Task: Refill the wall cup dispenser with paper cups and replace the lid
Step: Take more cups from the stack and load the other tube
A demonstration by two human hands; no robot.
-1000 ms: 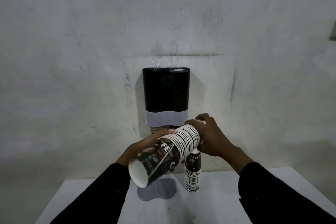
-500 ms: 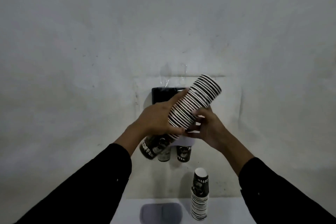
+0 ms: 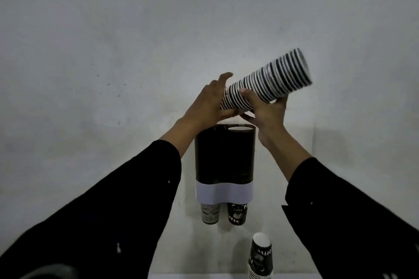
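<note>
Both hands [image 3: 240, 106] grip tilted cup stack [image 3: 265, 81] above open dispenser [image 3: 224, 156]; loose nesting could slide apart, miss tube.

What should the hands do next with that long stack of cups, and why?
Probably tip the cup stack upright and lower its near end into the open top of the dispenser. Both the left hand and the right hand hold it slanted just above that opening, and the lid is not on.
</note>
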